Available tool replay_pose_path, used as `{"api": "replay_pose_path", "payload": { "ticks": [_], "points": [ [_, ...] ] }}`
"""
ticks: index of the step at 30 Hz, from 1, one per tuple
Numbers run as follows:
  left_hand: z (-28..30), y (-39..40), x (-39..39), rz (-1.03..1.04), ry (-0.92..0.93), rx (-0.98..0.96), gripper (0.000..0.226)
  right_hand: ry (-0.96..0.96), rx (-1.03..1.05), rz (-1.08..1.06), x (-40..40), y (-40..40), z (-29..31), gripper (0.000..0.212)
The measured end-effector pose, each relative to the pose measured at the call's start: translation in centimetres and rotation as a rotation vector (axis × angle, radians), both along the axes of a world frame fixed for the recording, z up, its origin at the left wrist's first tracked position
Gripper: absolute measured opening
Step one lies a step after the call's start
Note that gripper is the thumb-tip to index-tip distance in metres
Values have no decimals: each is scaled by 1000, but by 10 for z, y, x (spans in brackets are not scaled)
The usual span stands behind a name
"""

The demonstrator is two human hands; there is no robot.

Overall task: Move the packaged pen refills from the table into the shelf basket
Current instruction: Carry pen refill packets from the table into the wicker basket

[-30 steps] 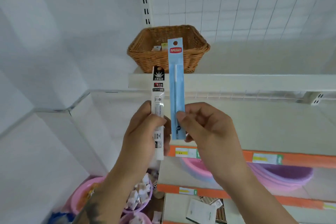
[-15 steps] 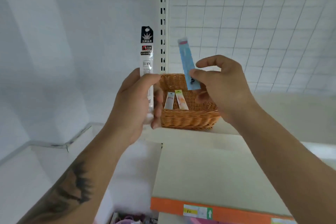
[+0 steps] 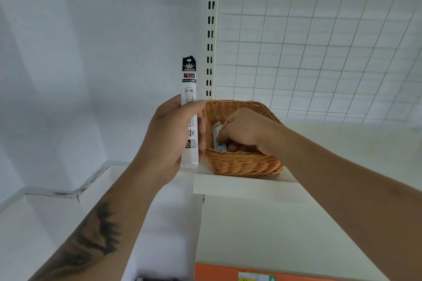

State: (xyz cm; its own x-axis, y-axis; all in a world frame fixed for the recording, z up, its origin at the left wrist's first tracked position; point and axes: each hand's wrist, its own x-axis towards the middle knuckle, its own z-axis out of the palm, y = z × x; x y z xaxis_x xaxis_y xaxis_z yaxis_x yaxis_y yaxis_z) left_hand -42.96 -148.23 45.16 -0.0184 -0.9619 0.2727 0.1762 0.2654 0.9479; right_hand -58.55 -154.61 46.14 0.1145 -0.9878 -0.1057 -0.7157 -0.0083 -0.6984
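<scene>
A wicker basket (image 3: 242, 163) stands on the upper white shelf (image 3: 239, 186). My left hand (image 3: 169, 137) holds a white refill pack with a black top (image 3: 189, 80) upright, just left of the basket. My right hand (image 3: 244, 130) reaches down inside the basket, its fingers curled on the blue refill pack (image 3: 220, 146), of which only a small part shows under them. A pale pack (image 3: 216, 129) lies inside the basket against its left wall. My hand hides the rest of the basket's inside.
A slotted white upright (image 3: 210, 29) rises behind the basket, with a white wire grid panel (image 3: 319, 41) to its right. A plain white wall fills the left side. An orange shelf edge with a price label (image 3: 255, 276) runs along the bottom.
My right hand dropped from above the basket down into it, taking the blue pack with it. My left hand with the white pack stayed beside the basket.
</scene>
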Motion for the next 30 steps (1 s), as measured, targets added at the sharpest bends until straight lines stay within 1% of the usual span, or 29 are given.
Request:
{"api": "replay_pose_path", "payload": {
  "ticks": [2, 3, 5, 7, 8, 10, 12, 14, 16, 20, 22, 24, 25, 27, 29, 30],
  "points": [
    [-1, 0, 1, -4, 4, 24, 43, 132, -19, 96, 4, -1, -1, 20],
    [-1, 0, 1, -6, 3, 39, 38, 188, -31, 131, 5, -1, -1, 20],
    [-2, 0, 1, -16, -2, 63, 27, 222, -39, 152, 5, 0, -2, 17],
    [-1, 0, 0, -42, -6, 70, 24, 213, -53, 155, 4, 1, -3, 14],
    [-1, -1, -2, -62, -3, 76, 27, 197, -61, 158, 3, 2, -3, 12],
    [-1, 0, -4, -99, 14, 107, 40, 194, -88, 166, 0, 1, -3, 13],
    [0, 1, -7, -121, 37, 143, 52, 262, -147, 163, -4, 1, 1, 18],
    [2, 1, -8, -142, 81, 170, 58, 318, -231, 138, -8, 2, 4, 20],
    [4, 2, -8, -148, 107, 158, 54, 244, -293, 118, -16, 8, 8, 20],
    [7, 6, -13, -72, 64, 104, 31, 27, -487, 94, -28, 34, 15, 14],
    [7, 7, -19, -41, 67, 70, 29, -152, -551, 112, -29, 53, 17, 16],
    [7, 7, -23, 18, 56, 7, 30, -328, -542, 127, -29, 70, 16, 20],
    [7, 7, -25, 44, 46, -26, 31, -365, -538, 128, -29, 77, 14, 21],
    [7, 7, -27, 84, 13, -89, 36, -356, -559, 132, -27, 86, 9, 17],
    [6, 7, -30, 123, -29, -136, 33, -372, -586, 132, -25, 90, 4, 8],
    [7, 9, -31, 129, -35, -149, 29, -395, -594, 126, -24, 91, 3, 7]
  ]
}}
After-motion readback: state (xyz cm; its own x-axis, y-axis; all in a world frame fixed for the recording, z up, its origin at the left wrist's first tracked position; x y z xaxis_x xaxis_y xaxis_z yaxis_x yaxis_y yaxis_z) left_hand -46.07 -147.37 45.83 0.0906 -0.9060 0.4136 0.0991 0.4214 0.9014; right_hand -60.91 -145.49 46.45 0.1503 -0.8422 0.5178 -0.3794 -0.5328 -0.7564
